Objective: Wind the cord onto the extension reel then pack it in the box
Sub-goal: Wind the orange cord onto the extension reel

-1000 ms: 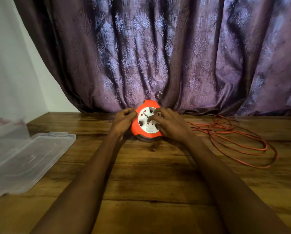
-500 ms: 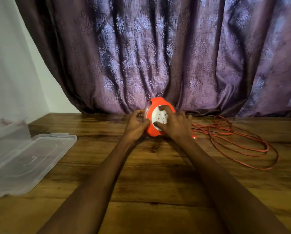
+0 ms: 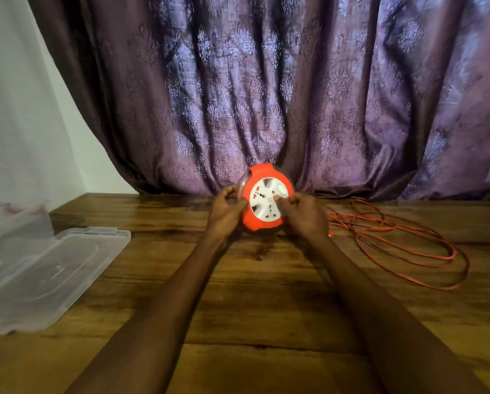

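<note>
An orange extension reel (image 3: 263, 177) with a white socket face stands tilted up on its edge at the back of the wooden table, face toward me. My left hand (image 3: 226, 214) grips its left rim. My right hand (image 3: 305, 214) holds its right side with fingers on the white face. The orange cord (image 3: 408, 245) lies in loose loops on the table to the right, running in behind my right hand. A clear plastic box (image 3: 13, 220) sits at the far left with its clear lid (image 3: 53, 268) beside it.
A purple patterned curtain (image 3: 266, 95) hangs right behind the reel. A white wall (image 3: 19, 123) stands at the left. The wooden table (image 3: 252, 294) stretches toward me between my forearms.
The reel has gone from lying nearly flat to standing up on edge, its face turned toward me. Both hands shifted with it; the cord loops stayed put.
</note>
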A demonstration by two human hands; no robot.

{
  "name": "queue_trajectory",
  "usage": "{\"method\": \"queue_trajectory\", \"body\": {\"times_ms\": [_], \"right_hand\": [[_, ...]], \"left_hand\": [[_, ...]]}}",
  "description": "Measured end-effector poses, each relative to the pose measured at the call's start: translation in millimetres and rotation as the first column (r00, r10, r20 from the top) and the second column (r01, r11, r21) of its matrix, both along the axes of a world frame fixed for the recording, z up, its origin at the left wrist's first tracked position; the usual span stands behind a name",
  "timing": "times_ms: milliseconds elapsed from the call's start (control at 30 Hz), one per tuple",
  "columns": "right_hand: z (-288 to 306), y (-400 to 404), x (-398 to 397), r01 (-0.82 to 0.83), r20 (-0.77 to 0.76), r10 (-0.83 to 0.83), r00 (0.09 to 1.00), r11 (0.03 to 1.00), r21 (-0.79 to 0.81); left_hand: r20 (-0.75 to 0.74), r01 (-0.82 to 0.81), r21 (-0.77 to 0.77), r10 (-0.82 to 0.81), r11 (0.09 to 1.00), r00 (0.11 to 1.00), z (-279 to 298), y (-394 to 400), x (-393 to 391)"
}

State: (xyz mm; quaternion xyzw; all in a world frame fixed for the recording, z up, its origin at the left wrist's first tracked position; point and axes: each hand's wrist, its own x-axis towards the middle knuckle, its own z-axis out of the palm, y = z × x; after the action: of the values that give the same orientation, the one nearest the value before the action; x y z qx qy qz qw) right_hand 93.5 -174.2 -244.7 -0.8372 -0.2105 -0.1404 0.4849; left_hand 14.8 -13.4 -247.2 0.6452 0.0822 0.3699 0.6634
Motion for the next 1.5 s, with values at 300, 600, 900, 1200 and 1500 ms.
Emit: {"method": "queue_trajectory", "body": {"times_ms": [300, 600, 900, 1200, 1500], "right_hand": [[2, 4, 0, 0.161, 0.746, 0.421, 0.516, 0.808, -0.567], [8, 10, -13, 0.316, 0.727, 0.304, 0.615, 0.750, -0.581], [17, 0, -3, 0.057, -0.457, 0.149, 0.877, 0.912, 0.406], [1, -2, 4, 0.064, -0.053, -0.068, 0.996, 0.995, -0.074], [7, -1, -9, 0.061, 0.645, 0.436, 0.628, 0.798, -0.599]], "left_hand": [[-0.118, 0.080, -0.022, -0.082, 0.997, 0.990, 15, 31, -8], [-0.153, 0.100, 0.042, -0.092, 0.994, 0.984, 16, 29, -12], [-0.010, 0.170, 0.080, -0.170, 0.982, 0.985, -7, -23, 1], [-0.008, 0.075, 0.015, -0.075, 0.997, 0.997, -4, -1, 3], [-0.101, 0.081, -0.044, -0.085, 0.996, 0.991, 9, 30, -6]]}}
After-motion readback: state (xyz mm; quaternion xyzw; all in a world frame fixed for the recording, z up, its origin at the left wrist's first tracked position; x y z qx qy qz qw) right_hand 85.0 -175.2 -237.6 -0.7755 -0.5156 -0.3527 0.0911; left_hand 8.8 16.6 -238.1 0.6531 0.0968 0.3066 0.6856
